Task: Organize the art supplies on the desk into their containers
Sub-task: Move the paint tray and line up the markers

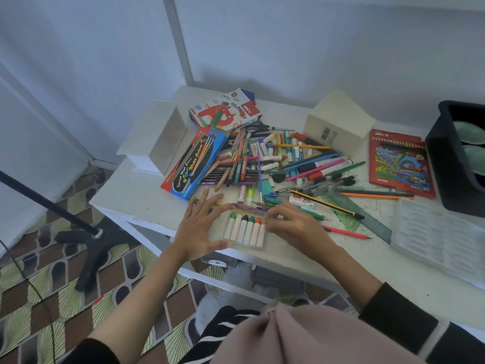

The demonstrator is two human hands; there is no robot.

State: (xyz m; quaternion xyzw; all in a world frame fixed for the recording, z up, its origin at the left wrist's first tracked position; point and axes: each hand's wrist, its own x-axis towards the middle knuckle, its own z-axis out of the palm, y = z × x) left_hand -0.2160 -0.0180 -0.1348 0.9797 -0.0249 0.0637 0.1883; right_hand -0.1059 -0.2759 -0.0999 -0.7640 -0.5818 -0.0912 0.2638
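Several oil pastels with pale wrappers and green, dark and orange tips lie side by side near the white desk's front edge. My left hand frames their left side with straight, spread fingers and the thumb at their lower ends. My right hand touches the rightmost pastel with curled fingertips. Behind them spreads a pile of pens, markers and pencils. The oil pastels box and a blue water colour pencil box lie at the back left.
A red colour pencil box and a black bin are on the right. A clear plastic tray lies at the front right. Two pale boxes stand at the back. A green ruler lies near my right hand.
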